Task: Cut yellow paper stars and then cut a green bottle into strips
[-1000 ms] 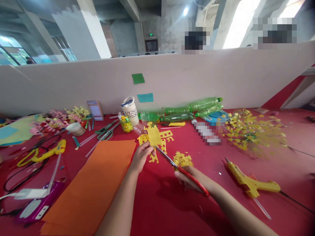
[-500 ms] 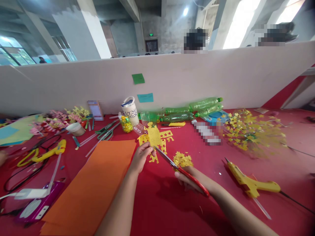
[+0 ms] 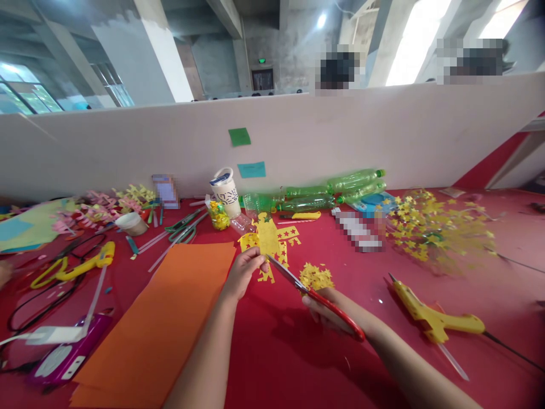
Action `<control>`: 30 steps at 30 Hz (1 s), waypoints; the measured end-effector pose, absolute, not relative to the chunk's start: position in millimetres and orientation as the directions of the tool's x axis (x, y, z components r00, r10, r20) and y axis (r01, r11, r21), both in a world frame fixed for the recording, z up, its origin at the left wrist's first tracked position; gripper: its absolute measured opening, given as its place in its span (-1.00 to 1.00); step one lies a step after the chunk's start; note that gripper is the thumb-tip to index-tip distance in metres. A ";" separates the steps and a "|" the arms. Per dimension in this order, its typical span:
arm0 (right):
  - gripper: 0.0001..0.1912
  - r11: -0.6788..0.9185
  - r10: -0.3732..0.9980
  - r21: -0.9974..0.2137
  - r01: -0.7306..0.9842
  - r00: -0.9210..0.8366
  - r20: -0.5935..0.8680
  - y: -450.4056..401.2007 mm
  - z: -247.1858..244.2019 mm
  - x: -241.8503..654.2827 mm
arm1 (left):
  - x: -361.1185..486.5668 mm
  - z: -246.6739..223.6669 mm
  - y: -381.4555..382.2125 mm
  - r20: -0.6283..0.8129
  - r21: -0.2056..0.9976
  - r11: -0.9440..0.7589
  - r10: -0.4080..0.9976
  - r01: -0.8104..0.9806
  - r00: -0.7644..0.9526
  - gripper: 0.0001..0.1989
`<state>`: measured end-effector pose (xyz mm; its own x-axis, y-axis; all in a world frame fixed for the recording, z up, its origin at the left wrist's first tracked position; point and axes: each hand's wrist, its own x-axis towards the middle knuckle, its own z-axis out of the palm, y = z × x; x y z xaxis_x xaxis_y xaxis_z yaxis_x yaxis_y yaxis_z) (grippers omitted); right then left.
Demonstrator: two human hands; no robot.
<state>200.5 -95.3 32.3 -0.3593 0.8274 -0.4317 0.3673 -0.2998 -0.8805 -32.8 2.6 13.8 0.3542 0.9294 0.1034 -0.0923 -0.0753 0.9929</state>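
Near the middle of the table, my left hand (image 3: 246, 271) is closed in a pinch on a bit of yellow paper, mostly hidden by the fingertips. My right hand (image 3: 334, 309) grips red-handled scissors (image 3: 315, 296). Their blades look nearly together, and the tip reaches the left fingertips. Just beyond lies a yellow paper sheet (image 3: 268, 236), with star-punched scraps (image 3: 288, 232) around it. A heap of small yellow paper stars (image 3: 316, 275) sits right behind the scissors.
Orange paper (image 3: 170, 307) lies left of my left forearm. A yellow glue gun (image 3: 430, 315) rests at right, another glue gun (image 3: 93, 264) at left. Green plastic bottles (image 3: 315, 193), a white cup (image 3: 224, 196) and a yellow cutter (image 3: 300, 216) are along the white partition (image 3: 170, 142).
The scissors and my right hand have shifted very slightly to the right. My left hand keeps its pinch in nearly the same place.
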 end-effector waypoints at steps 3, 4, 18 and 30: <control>-0.36 -0.294 0.829 -0.873 0.388 -0.351 -0.435 -95.4 31.2 201.4 | -33.0 15.7 2.6 0.088 0.994 -0.062 0.934 -0.087 0.346 -0.81; -0.35 -0.286 0.832 -0.874 0.392 -0.351 -0.429 -95.5 31.6 201.5 | -33.1 16.3 2.6 0.083 0.995 -0.057 0.936 -0.085 0.342 -0.81; -0.37 -0.261 0.831 -0.866 0.426 -0.358 -0.426 -96.5 35.8 201.5 | -33.9 16.2 3.4 0.040 0.996 -0.012 0.946 -0.088 0.323 -0.82; -0.40 -0.269 0.846 -0.871 0.411 -0.331 -0.417 -97.5 37.7 197.0 | -32.3 16.9 2.2 0.054 0.996 -0.030 0.950 -0.082 0.306 -0.80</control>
<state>197.0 -97.5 37.7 -0.3311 0.8463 -0.4174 0.4109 -0.2689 -0.8711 -32.3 2.2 16.9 0.3064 0.9503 0.0543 -0.0820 -0.0304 0.9962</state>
